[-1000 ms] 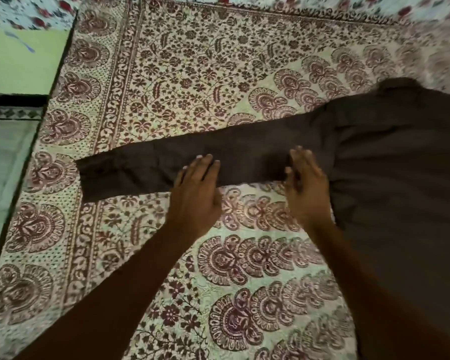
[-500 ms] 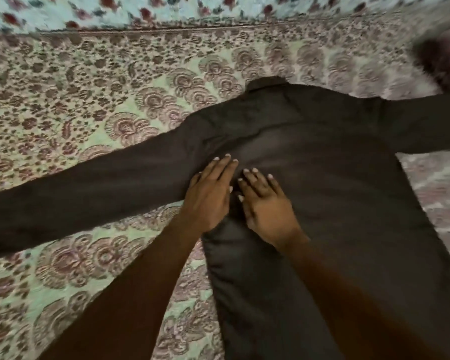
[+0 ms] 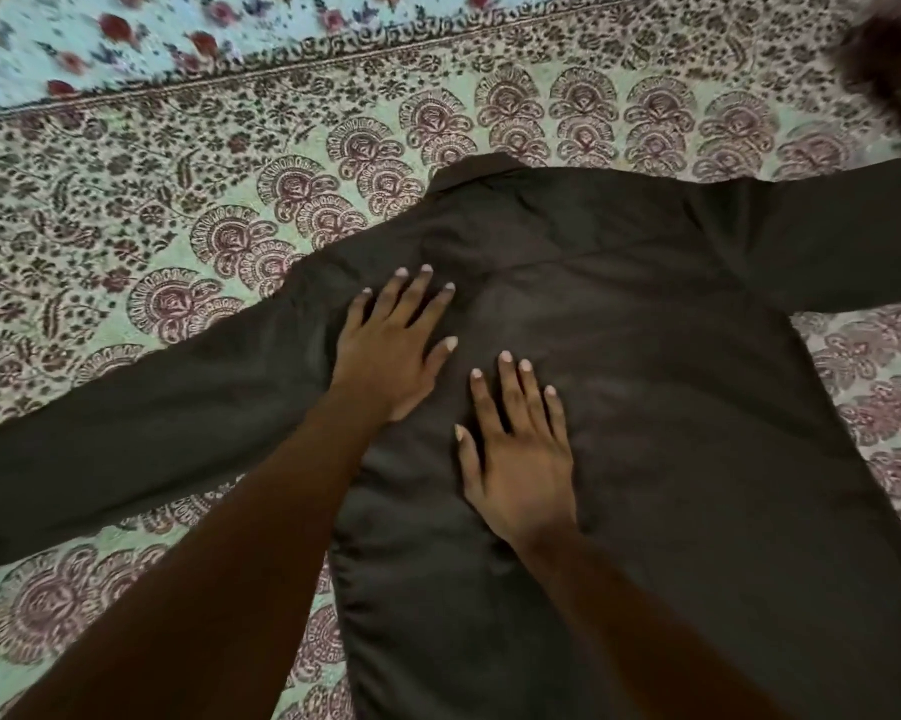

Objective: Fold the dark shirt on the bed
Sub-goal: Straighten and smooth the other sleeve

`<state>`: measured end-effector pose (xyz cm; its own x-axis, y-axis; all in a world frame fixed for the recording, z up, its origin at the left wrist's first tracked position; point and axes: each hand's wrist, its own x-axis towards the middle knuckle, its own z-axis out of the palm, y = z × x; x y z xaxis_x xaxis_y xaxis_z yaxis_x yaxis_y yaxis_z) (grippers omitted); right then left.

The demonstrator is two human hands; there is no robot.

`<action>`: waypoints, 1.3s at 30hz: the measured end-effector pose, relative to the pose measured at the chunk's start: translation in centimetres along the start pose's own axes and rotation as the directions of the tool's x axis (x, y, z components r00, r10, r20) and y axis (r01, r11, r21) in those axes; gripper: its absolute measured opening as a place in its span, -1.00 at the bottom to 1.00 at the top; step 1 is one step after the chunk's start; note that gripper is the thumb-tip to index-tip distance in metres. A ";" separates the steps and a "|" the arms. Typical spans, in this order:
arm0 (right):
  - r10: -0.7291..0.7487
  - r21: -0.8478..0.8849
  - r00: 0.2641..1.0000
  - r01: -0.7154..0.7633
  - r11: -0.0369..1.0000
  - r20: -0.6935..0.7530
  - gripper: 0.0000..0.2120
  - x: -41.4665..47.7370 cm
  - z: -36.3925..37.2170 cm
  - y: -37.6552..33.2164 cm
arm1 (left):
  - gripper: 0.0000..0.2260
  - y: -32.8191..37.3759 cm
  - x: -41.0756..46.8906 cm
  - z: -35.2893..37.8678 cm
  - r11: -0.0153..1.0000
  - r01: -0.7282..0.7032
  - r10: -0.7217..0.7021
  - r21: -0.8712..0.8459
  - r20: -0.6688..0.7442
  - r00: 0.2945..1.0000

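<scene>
The dark shirt (image 3: 645, 387) lies spread flat on the bed, back side up, collar (image 3: 469, 174) at the far end. One sleeve (image 3: 126, 439) runs out to the left and the other sleeve (image 3: 843, 241) to the right edge of view. My left hand (image 3: 393, 350) presses flat on the shirt near the left armpit, fingers spread. My right hand (image 3: 516, 454) lies flat on the shirt's back just right of it, fingers apart. Neither hand grips any fabric.
The bed is covered with a pale green sheet (image 3: 230, 200) printed with maroon paisley and a floral border. A light blue flowered cloth (image 3: 126, 39) lies beyond its far edge. A blurred dark shape (image 3: 890, 59) sits at the top right corner.
The view swung right from the left sleeve to the shirt's body. Both hands slid from the sleeve onto the back, then spread slightly apart.
</scene>
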<state>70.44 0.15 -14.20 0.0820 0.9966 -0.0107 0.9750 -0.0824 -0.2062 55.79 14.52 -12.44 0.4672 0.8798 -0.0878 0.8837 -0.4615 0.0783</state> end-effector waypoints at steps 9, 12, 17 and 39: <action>0.010 0.025 0.997 -0.008 1.000 -0.081 -0.42 0.3 0.2 0.2 | -0.30 -4.7 1.2 -0.2 0.930 0.358 -0.361 -0.081 -0.027 0.932; -0.001 0.016 0.997 0.002 1.000 -0.082 -0.41 0.4 0.2 0.1 | -0.30 -3.0 -1.1 -0.2 0.983 0.176 -0.179 -0.046 -0.073 0.981; -0.007 0.002 0.995 0.007 1.000 -0.095 -0.43 0.3 0.1 0.1 | -0.31 -4.7 -6.4 1.2 0.983 0.177 -0.177 0.056 -0.002 0.984; -0.494 -0.021 0.805 0.529 0.848 0.327 -0.39 -21.3 -2.5 2.1 | -0.15 13.1 -42.4 2.5 0.983 0.056 -0.022 -0.177 0.190 0.982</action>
<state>71.27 -21.25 -11.93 -0.4835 0.8454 -0.2269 0.8748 0.4574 -0.1599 47.65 -29.07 -10.17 0.4449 0.8519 -0.2761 0.8894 -0.3841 0.2480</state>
